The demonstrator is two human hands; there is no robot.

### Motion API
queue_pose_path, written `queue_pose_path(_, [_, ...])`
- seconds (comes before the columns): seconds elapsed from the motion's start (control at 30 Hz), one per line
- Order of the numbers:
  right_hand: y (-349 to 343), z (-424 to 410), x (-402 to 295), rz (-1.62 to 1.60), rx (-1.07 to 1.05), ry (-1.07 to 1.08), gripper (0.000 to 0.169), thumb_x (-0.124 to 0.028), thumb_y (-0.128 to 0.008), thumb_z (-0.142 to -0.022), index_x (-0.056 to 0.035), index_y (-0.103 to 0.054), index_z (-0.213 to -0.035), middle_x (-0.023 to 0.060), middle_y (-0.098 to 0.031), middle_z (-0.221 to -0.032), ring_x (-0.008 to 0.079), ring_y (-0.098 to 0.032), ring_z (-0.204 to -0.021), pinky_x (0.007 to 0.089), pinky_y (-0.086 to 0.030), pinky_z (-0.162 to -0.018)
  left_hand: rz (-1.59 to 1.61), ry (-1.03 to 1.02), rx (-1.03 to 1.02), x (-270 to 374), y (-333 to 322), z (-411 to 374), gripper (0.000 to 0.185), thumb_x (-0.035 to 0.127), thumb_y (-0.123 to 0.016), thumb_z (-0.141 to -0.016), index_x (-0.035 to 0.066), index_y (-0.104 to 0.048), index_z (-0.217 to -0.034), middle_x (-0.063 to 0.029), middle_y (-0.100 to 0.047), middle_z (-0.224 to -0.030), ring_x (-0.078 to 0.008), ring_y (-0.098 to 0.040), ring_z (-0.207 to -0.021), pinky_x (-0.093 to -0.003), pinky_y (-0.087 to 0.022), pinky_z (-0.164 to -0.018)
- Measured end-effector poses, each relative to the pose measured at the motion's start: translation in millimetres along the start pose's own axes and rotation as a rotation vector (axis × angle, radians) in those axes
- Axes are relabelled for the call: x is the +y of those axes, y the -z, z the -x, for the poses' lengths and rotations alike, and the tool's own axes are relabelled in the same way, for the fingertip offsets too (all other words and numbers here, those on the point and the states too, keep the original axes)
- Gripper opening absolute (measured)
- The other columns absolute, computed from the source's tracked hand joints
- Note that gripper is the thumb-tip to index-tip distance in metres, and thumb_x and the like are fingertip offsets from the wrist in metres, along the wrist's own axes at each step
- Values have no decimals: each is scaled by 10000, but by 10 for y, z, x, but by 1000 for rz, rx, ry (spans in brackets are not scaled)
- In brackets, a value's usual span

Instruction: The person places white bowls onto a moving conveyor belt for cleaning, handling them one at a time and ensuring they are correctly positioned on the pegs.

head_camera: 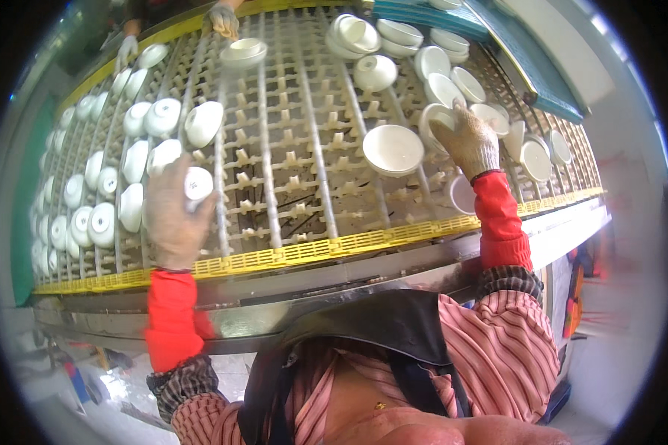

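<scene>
My left hand [175, 219], in a work glove and blurred, is over the left part of a pegged conveyor rack [295, 181]. Between its thumb and fingers shows an upside-down white bowl [199, 182] with a dark mark on its base; whether the hand grips it is unclear. At the right, my gloved right hand [470, 139] has its thumb and fingers at the rim of a white bowl [433, 118], gripping it. Left of that hand, another white bowl [393, 149] lies with its hollow side up. A further bowl [462, 194] rests below the right wrist.
Several upturned bowls [101, 224] stand in rows at the left. Stacked and loose bowls [401, 33] crowd the far right beside a teal belt [556, 97]. Across the rack, a co-worker's gloved hand [222, 21] is near stacked bowls [244, 54]. Yellow edging [334, 245] borders my side.
</scene>
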State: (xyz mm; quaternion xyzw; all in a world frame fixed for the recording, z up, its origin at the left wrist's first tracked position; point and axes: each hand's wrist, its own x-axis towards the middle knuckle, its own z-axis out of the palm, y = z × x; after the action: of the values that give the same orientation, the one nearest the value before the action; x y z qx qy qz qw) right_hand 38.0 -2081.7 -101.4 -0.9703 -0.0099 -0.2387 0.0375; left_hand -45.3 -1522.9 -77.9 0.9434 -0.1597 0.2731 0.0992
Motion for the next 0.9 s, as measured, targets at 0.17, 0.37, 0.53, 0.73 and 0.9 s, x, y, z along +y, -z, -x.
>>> queue_pose_path(0.17, [38,-63,172,-153,-413,-188,1106,-711,-795,-940,89,-519,-1653,258,-817,-1282,377,-805,-1195,427,-628,-1051,156,-384,-168,1345,-531,-444,828,682,-625,-1083,33,-639,-1596,-248,-693,-1564,-451,-626,-1483,-606,-387,-1347])
queue_pose_path(0.37, [233,-103,-231,-119,-201,118,563,-504,-877,-907,-49,-812,-1232,233,-809,-1201,440,-744,-1173,520,-579,-1032,300,-472,-205,2272,-1248,-798,569,417,-892,-935,62,-776,-1364,-216,-788,-1343,-409,-728,-1273,-575,-461,-1275])
queue_pose_path(0.53, [65,18,-167,-198,-204,218,560,-505,-838,-935,47,-837,-1030,320,-739,-1393,473,-674,-1345,512,-539,-1146,483,-314,-430,2122,-1262,-891,408,361,-867,-958,30,-821,-1193,-186,-802,-1188,-369,-750,-1142,-524,-557,-1129])
queue_pose_path(0.73, [370,58,-316,-629,-445,-123,531,-484,-814,-997,13,-822,-1184,319,-769,-1280,432,-775,-1153,460,-619,-1031,933,448,-393,1328,-419,-761,404,396,-728,-1082,41,-834,-1244,-162,-837,-1177,-304,-790,-1119,-444,-600,-1041])
queue_pose_path(0.9, [282,-218,-620,-643,-8,642,421,-48,-660,-1109,-176,-659,-1510,230,-810,-1152,357,-820,-930,448,-669,-814,80,410,-260,582,-194,-379,380,369,-735,-1089,29,-806,-1243,-192,-824,-1142,-367,-782,-1077,-460,-576,-1052])
